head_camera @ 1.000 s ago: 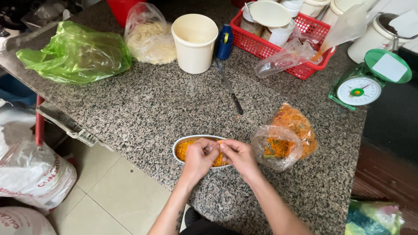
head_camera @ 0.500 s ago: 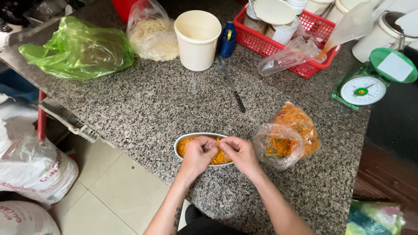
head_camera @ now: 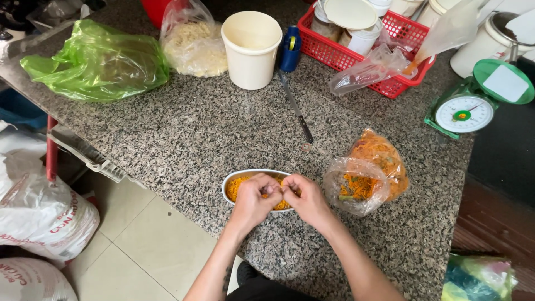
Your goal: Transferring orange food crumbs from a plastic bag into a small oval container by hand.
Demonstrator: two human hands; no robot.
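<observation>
Near the granite counter's [head_camera: 184, 139] front edge, left hand [head_camera: 253, 202] and right hand [head_camera: 305, 200] curled together over an oval dish [head_camera: 237, 181] of orange shreds, hiding their pinch; clear bag [head_camera: 365, 178] beside, knife [head_camera: 295, 108] beyond

Open granite in the middle, clutter along the far edge and right.

A broad bare stretch of the granite counter [head_camera: 184, 134] lay open left of and beyond the oval dish [head_camera: 237, 183]. A knife [head_camera: 295, 108] cut across it toward the far side. The far edge was blocked by a green bag [head_camera: 95, 61], cream bucket [head_camera: 252, 49] and red basket [head_camera: 390, 61]; a clear bag of orange shreds [head_camera: 368, 175] crowded the right, with a green scale [head_camera: 473, 100] beyond it.
</observation>
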